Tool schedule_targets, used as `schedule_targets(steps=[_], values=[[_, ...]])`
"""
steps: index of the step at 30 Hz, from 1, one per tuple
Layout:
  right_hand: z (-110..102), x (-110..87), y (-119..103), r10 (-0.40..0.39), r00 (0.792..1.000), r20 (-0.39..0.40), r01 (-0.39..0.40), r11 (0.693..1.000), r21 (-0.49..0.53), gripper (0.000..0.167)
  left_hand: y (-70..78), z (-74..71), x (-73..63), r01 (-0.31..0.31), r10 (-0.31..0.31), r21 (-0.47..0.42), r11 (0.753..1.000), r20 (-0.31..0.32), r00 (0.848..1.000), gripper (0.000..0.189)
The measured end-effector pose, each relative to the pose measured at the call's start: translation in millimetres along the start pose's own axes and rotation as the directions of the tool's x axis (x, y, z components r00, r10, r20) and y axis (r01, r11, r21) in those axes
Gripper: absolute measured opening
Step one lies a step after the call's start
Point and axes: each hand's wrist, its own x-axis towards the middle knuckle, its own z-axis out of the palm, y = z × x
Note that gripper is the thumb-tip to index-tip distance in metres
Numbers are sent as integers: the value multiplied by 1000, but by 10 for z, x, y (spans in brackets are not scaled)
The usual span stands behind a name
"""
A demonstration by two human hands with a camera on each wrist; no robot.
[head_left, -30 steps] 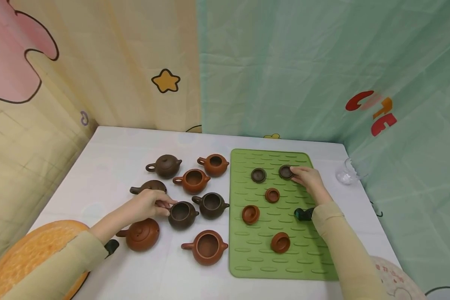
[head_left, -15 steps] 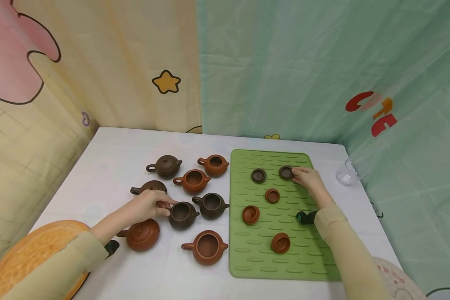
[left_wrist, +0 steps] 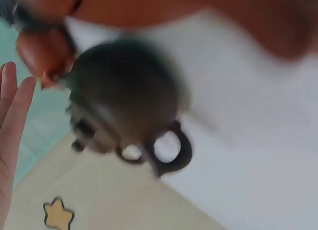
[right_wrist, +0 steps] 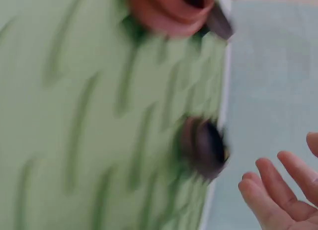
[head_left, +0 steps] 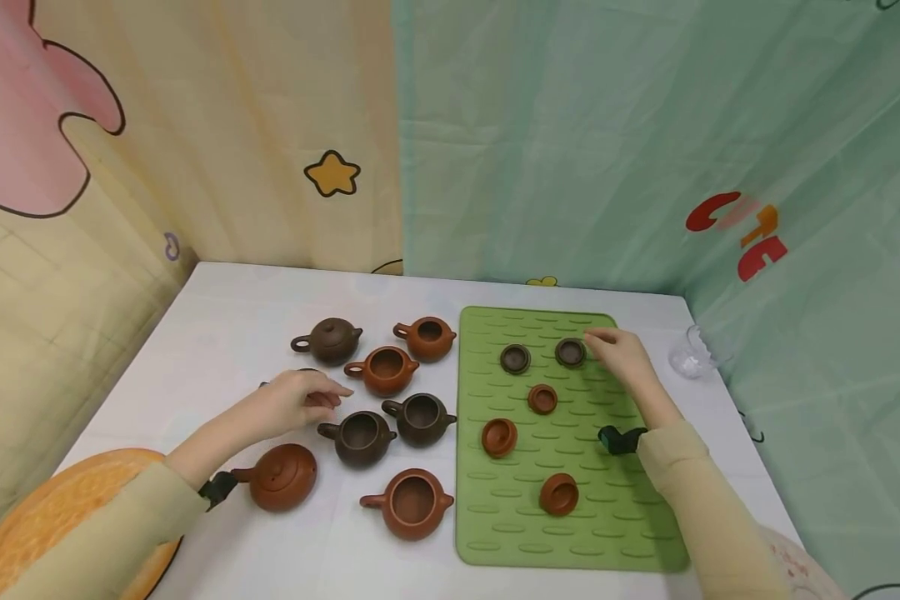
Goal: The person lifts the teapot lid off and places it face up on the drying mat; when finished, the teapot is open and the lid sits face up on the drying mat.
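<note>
My left hand [head_left: 288,406] hovers above the left side of the table, loosely bent, holding nothing. Just right of it stands a lidless dark brown teapot [head_left: 362,450], apart from its fingers; a second lidless dark teapot [head_left: 422,429] is beside that one. Behind the left hand another dark pot is mostly hidden. My right hand [head_left: 624,358] is over the far right of the green mat [head_left: 510,529], its fingers extended and holding nothing. Close to those fingertips, a dark teapot lid [head_left: 570,353] lies upside down on the mat. A matching dark lid [head_left: 515,359] lies to its left.
Lidless reddish clay teapots [head_left: 386,371] stand on the white table, with a lidded reddish one [head_left: 283,477] and a lidded dark one [head_left: 332,342]. Several reddish lids [head_left: 499,438] lie on the mat. A clear glass item [head_left: 692,357] stands at the right edge.
The left hand has let go of the dark teapot's handle and drawn back left. The right hand has released the dark lid and moved slightly right and up from it.
</note>
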Motion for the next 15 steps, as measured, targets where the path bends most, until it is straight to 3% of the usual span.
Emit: schedule_targets(steps=[4,8,15], values=[[136,18,-339,-65,997,49,65,998,-4,53,4,-257,87,35,-34,16,999,-84,996,28],[416,102,-700,-131,985,108,128,991,43,49,-117,-455,217,107,-106,3,994,-141,984,29],[1130,311,-1283,-248,953,172,229,966,123,38,-428,-561,351,248,-244,0,969,-172,954,34]])
